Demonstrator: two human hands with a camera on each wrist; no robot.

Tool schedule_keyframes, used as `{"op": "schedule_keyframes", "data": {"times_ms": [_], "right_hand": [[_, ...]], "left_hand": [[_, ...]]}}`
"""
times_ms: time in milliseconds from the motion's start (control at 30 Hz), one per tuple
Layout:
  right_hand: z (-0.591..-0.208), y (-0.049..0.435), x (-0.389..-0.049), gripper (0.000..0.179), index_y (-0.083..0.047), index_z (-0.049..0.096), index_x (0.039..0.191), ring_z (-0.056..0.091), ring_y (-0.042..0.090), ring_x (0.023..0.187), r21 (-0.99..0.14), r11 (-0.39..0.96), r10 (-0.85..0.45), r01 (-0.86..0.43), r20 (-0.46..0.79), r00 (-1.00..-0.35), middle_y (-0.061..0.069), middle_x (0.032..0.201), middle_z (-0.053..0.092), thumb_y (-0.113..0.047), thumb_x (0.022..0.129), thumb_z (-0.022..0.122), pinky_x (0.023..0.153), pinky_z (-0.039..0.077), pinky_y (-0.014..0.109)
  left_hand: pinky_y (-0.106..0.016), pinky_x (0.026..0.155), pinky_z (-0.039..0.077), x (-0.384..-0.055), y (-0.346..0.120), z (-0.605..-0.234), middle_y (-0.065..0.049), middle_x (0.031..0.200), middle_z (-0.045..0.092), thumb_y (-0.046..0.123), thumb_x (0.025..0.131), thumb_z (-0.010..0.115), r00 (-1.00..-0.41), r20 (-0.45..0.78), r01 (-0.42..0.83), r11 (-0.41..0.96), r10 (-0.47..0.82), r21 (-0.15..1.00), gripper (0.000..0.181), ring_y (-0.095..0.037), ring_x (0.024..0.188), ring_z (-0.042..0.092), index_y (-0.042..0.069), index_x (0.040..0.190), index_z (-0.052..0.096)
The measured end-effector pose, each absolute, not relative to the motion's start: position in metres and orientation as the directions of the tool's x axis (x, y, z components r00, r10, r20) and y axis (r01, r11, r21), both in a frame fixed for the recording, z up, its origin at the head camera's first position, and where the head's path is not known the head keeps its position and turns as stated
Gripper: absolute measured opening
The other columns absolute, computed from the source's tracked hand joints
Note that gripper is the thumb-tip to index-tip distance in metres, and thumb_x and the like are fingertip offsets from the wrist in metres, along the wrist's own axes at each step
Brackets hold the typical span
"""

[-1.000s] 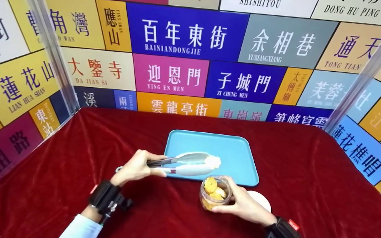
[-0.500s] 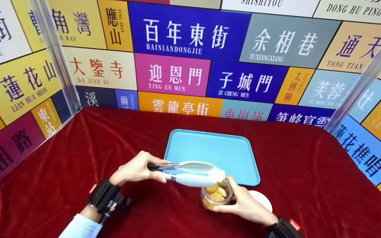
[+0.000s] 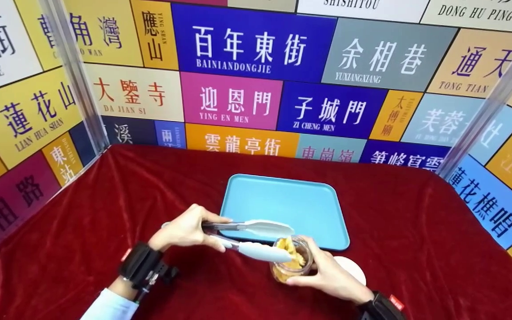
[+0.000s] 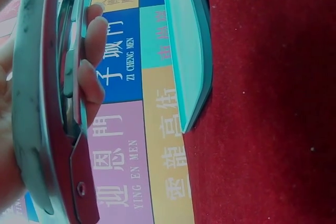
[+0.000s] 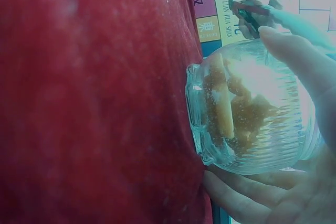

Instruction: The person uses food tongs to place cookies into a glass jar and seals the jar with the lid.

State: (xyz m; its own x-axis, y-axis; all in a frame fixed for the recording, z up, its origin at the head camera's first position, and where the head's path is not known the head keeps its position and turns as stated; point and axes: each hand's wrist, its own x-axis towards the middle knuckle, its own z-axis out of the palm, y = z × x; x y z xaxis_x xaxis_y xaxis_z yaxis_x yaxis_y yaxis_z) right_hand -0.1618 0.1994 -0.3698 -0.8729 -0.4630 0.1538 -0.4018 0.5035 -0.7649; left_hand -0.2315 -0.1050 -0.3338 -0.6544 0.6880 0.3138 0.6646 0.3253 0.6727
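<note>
My left hand (image 3: pixel 189 229) grips a pair of metal tongs (image 3: pixel 266 252) with pale tips. Those tips stand apart, the nearer one over the mouth of a clear glass jar (image 3: pixel 280 273). Yellow-brown biscuit-like pieces (image 3: pixel 297 258) fill part of the jar, one tilted up near the rim. With thumb and fingers around its side, my right hand (image 3: pixel 334 274) holds the jar upright on the cloth. The left wrist view shows the tongs' handles (image 4: pixel 31 87) between my fingers. In the right wrist view the ribbed jar wall (image 5: pixel 268 156) shows pieces inside.
A light blue tray (image 3: pixel 282 200) lies just behind the jar and tongs. Partly behind my right hand lies a white round lid (image 3: pixel 353 269). Red cloth (image 3: pixel 171 178) covers the table, and printed sign panels (image 3: pixel 251 40) stand around its back and sides.
The tongs have moved from over the tray's front to the jar, carrying a pale biscuit-like piece. Their tips have spread and the piece now lies in the jar's mouth. My right hand stays put.
</note>
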Motion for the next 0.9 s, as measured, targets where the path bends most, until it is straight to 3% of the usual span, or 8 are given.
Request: {"op": "schedule_keyframes", "data": {"times_ms": [100,333,633,900], "right_hand": [[-0.37,0.2,-0.162,0.07,-0.003,0.033,0.127,0.059,0.009,0.079,-0.765,0.502,-0.467,-0.403,0.153,-0.871,0.012,0.11,0.053,-0.024,0.073,0.073,0.07,0.048,0.027],[-0.37,0.2,-0.161,0.071,-0.002,0.033,0.128,0.06,0.006,0.073,-0.762,0.507,-0.467,-0.403,0.15,-0.871,0.014,0.112,0.053,-0.024,0.073,0.073,0.07,0.048,0.027],[-0.369,0.2,-0.161,0.071,-0.004,0.032,0.128,0.06,0.006,0.073,-0.756,0.509,-0.464,-0.413,0.163,-0.871,0.013,0.112,0.054,-0.026,0.074,0.072,0.07,0.048,0.026],[-0.37,0.2,-0.161,0.071,-0.006,0.033,0.128,0.059,0.008,0.082,-0.736,0.534,-0.455,-0.417,0.165,-0.875,0.008,0.106,0.057,-0.026,0.073,0.073,0.071,0.048,0.026]], "left_hand": [[-0.037,0.064,0.048,-0.232,-0.105,-0.338,-0.017,0.096,0.065,0.012,0.061,0.081,-0.656,0.317,0.665,0.325,0.685,0.673,0.049,-0.014,0.075,0.058,-0.006,0.103,0.064],[-0.027,0.061,0.047,-0.249,-0.107,-0.361,-0.009,0.094,0.067,0.028,0.063,0.079,-0.633,0.383,0.71,0.308,0.672,0.633,0.05,-0.015,0.075,0.062,0.003,0.104,0.066],[-0.025,0.069,0.049,-0.249,-0.096,-0.358,-0.011,0.093,0.067,0.026,0.064,0.079,-0.618,0.419,0.739,0.31,0.666,0.598,0.046,-0.016,0.082,0.064,0.003,0.103,0.067],[-0.026,0.065,0.049,-0.248,-0.089,-0.356,-0.011,0.094,0.067,0.023,0.066,0.078,-0.631,0.41,0.735,0.338,0.659,0.588,0.045,-0.019,0.08,0.064,0.001,0.103,0.066]]}}
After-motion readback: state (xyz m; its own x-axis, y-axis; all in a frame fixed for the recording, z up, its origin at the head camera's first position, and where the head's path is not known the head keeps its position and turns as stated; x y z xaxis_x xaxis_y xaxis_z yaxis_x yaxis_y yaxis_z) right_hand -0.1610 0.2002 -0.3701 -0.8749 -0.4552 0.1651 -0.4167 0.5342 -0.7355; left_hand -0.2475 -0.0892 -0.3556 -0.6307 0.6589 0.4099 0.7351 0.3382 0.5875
